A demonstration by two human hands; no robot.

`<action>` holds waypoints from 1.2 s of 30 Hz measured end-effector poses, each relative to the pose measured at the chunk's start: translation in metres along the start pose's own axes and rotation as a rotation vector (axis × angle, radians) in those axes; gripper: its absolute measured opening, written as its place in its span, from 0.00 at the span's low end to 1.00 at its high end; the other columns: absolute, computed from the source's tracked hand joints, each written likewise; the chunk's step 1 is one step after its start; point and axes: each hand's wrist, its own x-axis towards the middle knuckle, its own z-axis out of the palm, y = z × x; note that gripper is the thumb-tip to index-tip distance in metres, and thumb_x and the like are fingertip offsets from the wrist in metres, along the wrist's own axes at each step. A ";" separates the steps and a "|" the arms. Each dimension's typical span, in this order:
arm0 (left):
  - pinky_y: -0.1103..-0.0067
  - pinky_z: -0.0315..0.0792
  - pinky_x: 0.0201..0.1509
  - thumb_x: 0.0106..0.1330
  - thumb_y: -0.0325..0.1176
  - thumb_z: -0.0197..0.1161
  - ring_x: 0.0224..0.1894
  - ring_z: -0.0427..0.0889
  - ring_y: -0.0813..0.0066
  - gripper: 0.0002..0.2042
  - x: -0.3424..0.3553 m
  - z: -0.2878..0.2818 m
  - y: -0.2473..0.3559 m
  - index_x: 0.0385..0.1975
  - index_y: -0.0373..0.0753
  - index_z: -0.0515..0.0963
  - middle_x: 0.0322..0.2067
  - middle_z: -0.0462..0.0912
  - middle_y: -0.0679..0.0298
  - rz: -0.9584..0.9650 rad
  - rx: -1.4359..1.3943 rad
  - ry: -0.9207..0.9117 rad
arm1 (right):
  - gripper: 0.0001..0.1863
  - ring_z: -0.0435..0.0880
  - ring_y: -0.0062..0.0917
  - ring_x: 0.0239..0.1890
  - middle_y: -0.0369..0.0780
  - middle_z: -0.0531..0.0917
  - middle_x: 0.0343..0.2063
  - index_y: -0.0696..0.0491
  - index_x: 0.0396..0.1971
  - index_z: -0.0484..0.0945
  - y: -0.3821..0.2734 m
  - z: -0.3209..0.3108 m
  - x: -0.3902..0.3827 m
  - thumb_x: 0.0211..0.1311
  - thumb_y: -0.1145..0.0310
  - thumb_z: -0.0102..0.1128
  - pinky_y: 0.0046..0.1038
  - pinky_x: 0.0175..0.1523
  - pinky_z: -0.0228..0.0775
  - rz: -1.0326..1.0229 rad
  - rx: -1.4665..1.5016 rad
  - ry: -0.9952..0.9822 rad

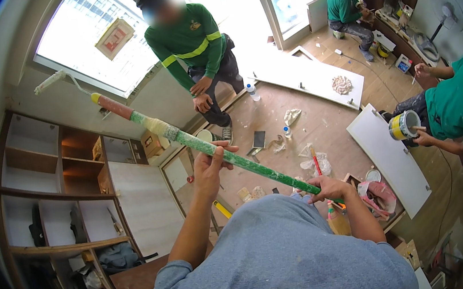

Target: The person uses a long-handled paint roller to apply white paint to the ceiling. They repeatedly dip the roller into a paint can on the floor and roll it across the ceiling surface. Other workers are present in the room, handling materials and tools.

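A paint roller (pixel 51 81) with a whitish sleeve sits at the far end of a long green pole (pixel 258 171). Its worn reddish handle (pixel 114 106) is bound to the pole with tape (pixel 159 128). The pole slants across my body from the upper left to the lower right, and the roller is raised in front of the window. My left hand (pixel 209 169) grips the pole around its middle, thumb on the near side. Near the lower end, my right hand (pixel 329 189) is closed on it. Paint smears cover the pole.
A person in green (pixel 195 39) stands beyond the pole, near the window. Another at the right holds a paint bucket (pixel 404 125); a third sits at the back. Below me, a large board (pixel 302 110) carries bottles and tools. White panels (pixel 389 160) lie right; open shelving (pixel 57 183) stands left.
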 end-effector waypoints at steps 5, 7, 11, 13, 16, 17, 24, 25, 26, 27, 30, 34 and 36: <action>0.80 0.77 0.42 0.79 0.43 0.55 0.37 0.81 0.79 0.17 0.000 0.006 0.008 0.53 0.33 0.75 0.45 0.87 0.54 0.022 0.015 -0.019 | 0.28 0.74 0.13 0.27 0.28 0.79 0.25 0.48 0.56 0.83 -0.004 -0.001 -0.002 0.51 0.69 0.79 0.20 0.31 0.66 0.003 0.003 -0.004; 0.80 0.77 0.41 0.80 0.42 0.55 0.37 0.81 0.79 0.17 0.002 0.009 0.012 0.54 0.33 0.75 0.45 0.87 0.55 0.032 0.030 -0.034 | 0.29 0.74 0.13 0.27 0.28 0.79 0.25 0.48 0.56 0.83 -0.004 -0.001 -0.002 0.52 0.69 0.79 0.20 0.31 0.67 0.000 0.005 -0.003; 0.80 0.76 0.41 0.79 0.41 0.55 0.38 0.81 0.79 0.17 0.004 0.015 0.019 0.54 0.32 0.75 0.44 0.87 0.55 0.062 0.035 -0.064 | 0.29 0.74 0.13 0.27 0.28 0.79 0.25 0.48 0.57 0.82 -0.005 -0.003 -0.004 0.52 0.69 0.80 0.20 0.31 0.67 -0.019 -0.011 0.011; 0.80 0.76 0.41 0.80 0.41 0.55 0.38 0.81 0.78 0.17 0.005 0.019 0.025 0.54 0.32 0.75 0.45 0.87 0.55 0.078 0.047 -0.080 | 0.29 0.74 0.13 0.27 0.28 0.79 0.25 0.48 0.56 0.83 -0.007 -0.004 -0.005 0.51 0.69 0.80 0.20 0.31 0.67 -0.037 -0.012 0.021; 0.80 0.76 0.41 0.79 0.41 0.55 0.38 0.81 0.78 0.17 0.007 0.024 0.032 0.54 0.32 0.74 0.45 0.87 0.54 0.101 0.049 -0.119 | 0.25 0.75 0.13 0.27 0.27 0.79 0.25 0.49 0.51 0.83 -0.003 -0.005 -0.004 0.50 0.69 0.80 0.20 0.32 0.67 -0.061 0.015 0.039; 0.80 0.76 0.41 0.79 0.41 0.56 0.38 0.82 0.78 0.17 0.008 0.026 0.034 0.54 0.32 0.74 0.45 0.87 0.54 0.112 0.051 -0.131 | 0.24 0.75 0.13 0.27 0.27 0.78 0.25 0.50 0.48 0.83 0.003 -0.006 -0.002 0.50 0.70 0.80 0.21 0.34 0.68 -0.058 0.019 0.046; 0.81 0.76 0.40 0.78 0.46 0.56 0.38 0.83 0.78 0.21 0.017 0.037 0.057 0.55 0.31 0.74 0.44 0.88 0.54 0.196 0.118 -0.185 | 0.25 0.76 0.13 0.33 0.28 0.80 0.28 0.53 0.46 0.81 0.017 -0.008 -0.003 0.47 0.71 0.82 0.21 0.44 0.68 -0.131 0.056 0.087; 0.81 0.76 0.38 0.78 0.48 0.56 0.38 0.84 0.78 0.23 0.018 0.038 0.061 0.55 0.31 0.74 0.44 0.88 0.54 0.209 0.135 -0.183 | 0.26 0.76 0.13 0.34 0.28 0.80 0.29 0.53 0.48 0.81 0.021 -0.009 -0.004 0.47 0.71 0.82 0.21 0.44 0.68 -0.112 0.067 0.081; 0.81 0.76 0.38 0.78 0.48 0.56 0.37 0.84 0.78 0.23 0.019 0.038 0.065 0.55 0.31 0.74 0.44 0.88 0.54 0.222 0.140 -0.191 | 0.28 0.76 0.14 0.34 0.28 0.81 0.30 0.53 0.50 0.81 0.027 -0.010 -0.004 0.46 0.71 0.82 0.21 0.45 0.68 -0.092 0.077 0.075; 0.81 0.76 0.37 0.78 0.49 0.56 0.37 0.84 0.78 0.24 0.019 0.039 0.070 0.56 0.30 0.74 0.44 0.88 0.54 0.235 0.144 -0.198 | 0.29 0.77 0.14 0.35 0.28 0.81 0.31 0.54 0.51 0.81 0.033 -0.011 -0.005 0.46 0.71 0.83 0.21 0.45 0.69 -0.073 0.087 0.069; 0.81 0.75 0.39 0.78 0.49 0.56 0.37 0.83 0.78 0.23 0.017 0.042 0.081 0.55 0.31 0.75 0.42 0.88 0.54 0.252 0.126 -0.210 | 0.33 0.77 0.14 0.38 0.28 0.82 0.33 0.53 0.55 0.80 0.040 -0.013 -0.013 0.46 0.71 0.83 0.22 0.48 0.69 -0.024 0.140 0.057; 0.82 0.74 0.40 0.77 0.52 0.56 0.37 0.82 0.79 0.25 0.015 0.042 0.088 0.54 0.32 0.75 0.40 0.88 0.55 0.306 0.096 -0.207 | 0.35 0.78 0.18 0.44 0.31 0.83 0.37 0.54 0.60 0.79 0.047 -0.014 -0.029 0.47 0.75 0.80 0.25 0.55 0.70 -0.082 0.230 0.066; 0.81 0.74 0.39 0.77 0.53 0.55 0.37 0.83 0.78 0.26 0.014 0.041 0.089 0.54 0.31 0.75 0.40 0.88 0.56 0.343 0.083 -0.183 | 0.29 0.80 0.21 0.44 0.34 0.84 0.38 0.56 0.59 0.79 0.055 -0.020 -0.036 0.58 0.65 0.74 0.27 0.55 0.71 -0.116 0.450 0.072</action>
